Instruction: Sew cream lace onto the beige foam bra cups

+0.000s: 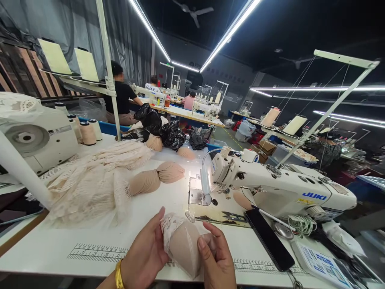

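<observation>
Between my hands, just above the front of the sewing table, is a beige bra cup (pixel 184 245) with white lace along its left side. My left hand (pixel 147 249) supports the cup from the left, its fingers partly hidden behind it. On the other side my right hand (pixel 215 255) pinches the cup's right edge between thumb and fingers. Beyond them stands a white sewing machine (pixel 270 180) with its lamp lit over the needle plate (pixel 198 196). Pleated beige bra cups (pixel 146 182) lie left of the machine, beside a heap of cream lace fabric (pixel 96 184).
A black phone (pixel 269 239) and thread snips (pixel 234 217) lie right of my hands. A printed ruler (pixel 99 252) runs along the table's front. Thread cones (pixel 88 133) and a second machine (pixel 36 136) stand at left. Black plastic bags (pixel 173 134) and a seated person (pixel 120 98) are behind.
</observation>
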`<state>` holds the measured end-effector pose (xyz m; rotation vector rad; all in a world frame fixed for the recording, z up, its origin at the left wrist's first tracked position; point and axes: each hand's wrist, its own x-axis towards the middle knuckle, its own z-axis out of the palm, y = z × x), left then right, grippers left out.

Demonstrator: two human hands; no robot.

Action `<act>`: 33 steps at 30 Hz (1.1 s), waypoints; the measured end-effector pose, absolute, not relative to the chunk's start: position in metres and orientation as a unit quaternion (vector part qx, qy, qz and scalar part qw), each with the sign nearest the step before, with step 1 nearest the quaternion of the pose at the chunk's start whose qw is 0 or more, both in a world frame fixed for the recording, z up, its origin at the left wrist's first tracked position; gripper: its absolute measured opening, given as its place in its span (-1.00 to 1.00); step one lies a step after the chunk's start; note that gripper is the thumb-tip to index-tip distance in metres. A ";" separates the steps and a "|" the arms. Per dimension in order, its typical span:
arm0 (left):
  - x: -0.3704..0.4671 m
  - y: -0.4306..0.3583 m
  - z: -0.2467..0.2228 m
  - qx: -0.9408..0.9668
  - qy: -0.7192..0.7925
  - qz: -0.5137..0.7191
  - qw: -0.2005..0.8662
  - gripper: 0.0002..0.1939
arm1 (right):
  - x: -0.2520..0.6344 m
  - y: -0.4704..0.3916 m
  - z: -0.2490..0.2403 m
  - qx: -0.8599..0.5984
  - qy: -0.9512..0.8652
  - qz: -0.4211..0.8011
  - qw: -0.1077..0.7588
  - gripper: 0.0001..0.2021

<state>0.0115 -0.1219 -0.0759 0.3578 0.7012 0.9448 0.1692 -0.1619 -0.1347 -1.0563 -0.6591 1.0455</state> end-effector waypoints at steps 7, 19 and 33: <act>0.025 -0.125 -0.073 0.230 0.327 0.465 0.790 -0.48 | 0.170 -0.163 -0.136 -0.470 -0.283 0.471 0.690 -0.42; 0.029 -0.124 -0.070 0.189 0.280 0.461 0.820 -0.58 | 0.177 -0.160 -0.129 -0.462 -0.286 0.494 0.679 -0.41; 0.036 -0.121 -0.066 0.218 0.297 0.432 0.823 -0.56 | 0.172 -0.157 -0.128 -0.432 -0.253 0.513 0.697 -0.31</act>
